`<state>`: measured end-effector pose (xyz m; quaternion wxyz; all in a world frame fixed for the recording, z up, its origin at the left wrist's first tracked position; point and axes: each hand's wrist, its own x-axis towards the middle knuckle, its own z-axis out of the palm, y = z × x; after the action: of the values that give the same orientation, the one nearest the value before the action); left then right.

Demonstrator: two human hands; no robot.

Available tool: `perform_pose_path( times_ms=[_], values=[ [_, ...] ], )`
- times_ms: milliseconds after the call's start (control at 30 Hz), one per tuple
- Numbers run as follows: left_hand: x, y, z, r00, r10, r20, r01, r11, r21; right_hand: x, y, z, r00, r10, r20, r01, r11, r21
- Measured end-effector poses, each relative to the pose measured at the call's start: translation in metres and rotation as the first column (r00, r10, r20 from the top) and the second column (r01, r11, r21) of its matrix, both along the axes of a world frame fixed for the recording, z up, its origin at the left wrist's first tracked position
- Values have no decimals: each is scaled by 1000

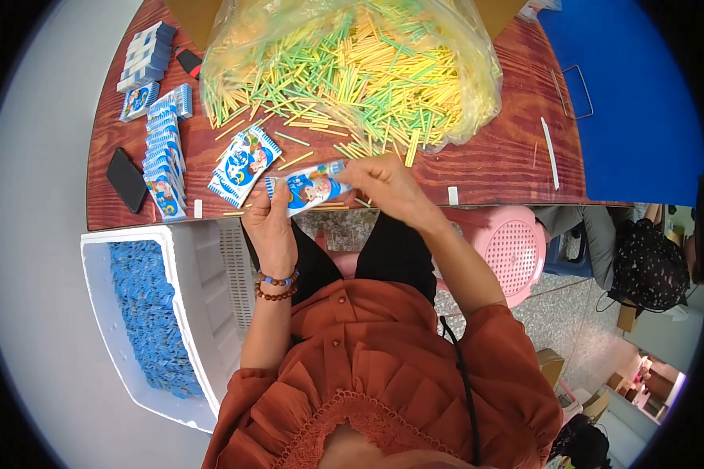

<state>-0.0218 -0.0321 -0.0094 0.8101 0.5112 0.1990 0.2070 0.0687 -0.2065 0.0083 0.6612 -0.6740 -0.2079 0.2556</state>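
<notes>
A small blue-and-white packet is held over the table's front edge between my two hands. My left hand, with beaded bracelets on its wrist, grips the packet's left end between thumb and fingers. At the packet's other end, the fingers of my right hand are closed on its right edge. Just left of it, a second printed packet lies flat on the table. Beyond my hands, thin yellow, green and orange sticks spill from a clear plastic bag.
A row of overlapping packets lies at left, with stacked packets behind. Beside them are a black phone and a red-and-black tool. Below left, a white foam box holds many blue packets. A pink stool stands right.
</notes>
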Motion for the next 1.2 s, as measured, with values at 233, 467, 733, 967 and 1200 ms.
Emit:
perform_pose_path(
  times_ms=[233, 467, 733, 967, 1200],
  values=[
    [11, 5, 5, 999, 13, 46, -8, 994, -111, 104, -52, 33, 673, -209, 710, 577, 748, -327],
    [9, 3, 4, 999, -10, 48, 18, 985, -174, 160, -24, 26, 174, 433, 884, 574, 685, -449],
    [18, 8, 0, 994, -77, 79, 102, 912, -396, 179, -11, 11, 65, 626, 777, 596, 600, -534],
    [14, 8, 1, 993, -69, 95, 101, 912, -399, 172, -11, 5, 61, 618, 783, 624, 589, -513],
    [11, 14, 0, 993, -87, 84, 112, 930, -350, 179, -21, 11, 240, 530, 813, 510, 644, -570]
  ],
)
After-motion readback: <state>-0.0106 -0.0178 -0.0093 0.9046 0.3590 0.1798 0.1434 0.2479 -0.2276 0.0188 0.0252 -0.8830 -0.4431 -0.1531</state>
